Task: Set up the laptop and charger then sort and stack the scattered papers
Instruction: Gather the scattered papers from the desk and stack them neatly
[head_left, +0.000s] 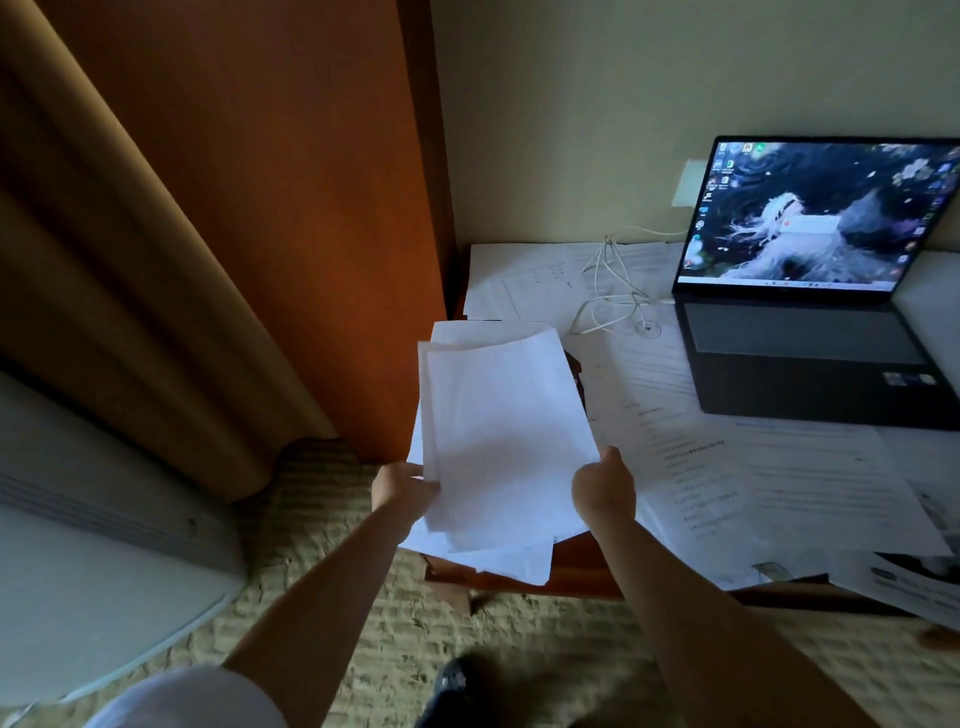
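Both hands hold a loose stack of white papers (498, 441) over the desk's left front corner. My left hand (402, 491) grips the stack's lower left edge. At the lower right edge my right hand (605, 491) grips it, fingers curled. An open black laptop (810, 348) stands at the back right with its screen lit. A white charger cable (613, 291) lies coiled to the laptop's left and runs to a wall socket (688, 184). More printed sheets (753, 467) lie scattered across the desk.
The wooden desk (582, 577) shows at its front edge. An orange-brown wooden panel (311, 208) and a tan curtain (130, 286) stand to the left. A white appliance (78, 545) sits low left on patterned carpet (363, 597).
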